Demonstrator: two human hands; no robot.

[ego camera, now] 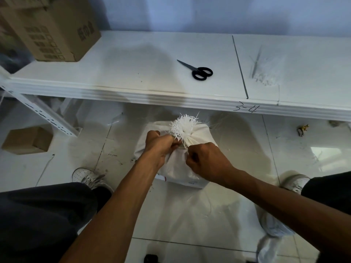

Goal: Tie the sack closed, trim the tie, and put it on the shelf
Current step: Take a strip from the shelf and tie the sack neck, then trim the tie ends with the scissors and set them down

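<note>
the white shelf [133, 59] runs just beyond the sack [176, 166], which sits on the floor below its front edge; the left hand [161, 147] and right hand [207, 162] meet at the sack's gathered neck, each pinching the thin tie [185, 146] under the frayed top; black scissors [197, 70] lie closed on the shelf beyond the sack.

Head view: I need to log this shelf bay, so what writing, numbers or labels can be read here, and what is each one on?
"3-4": handwritten in dark marker on the front edge of the white shelf.
Cardboard box on the shelf at left: dark printed characters and a grid of small boxes on its sides, too blurred to read.
Sack on the floor: small red and dark marks near its lower edge, too small to read.
Scissors: no text visible.
</note>
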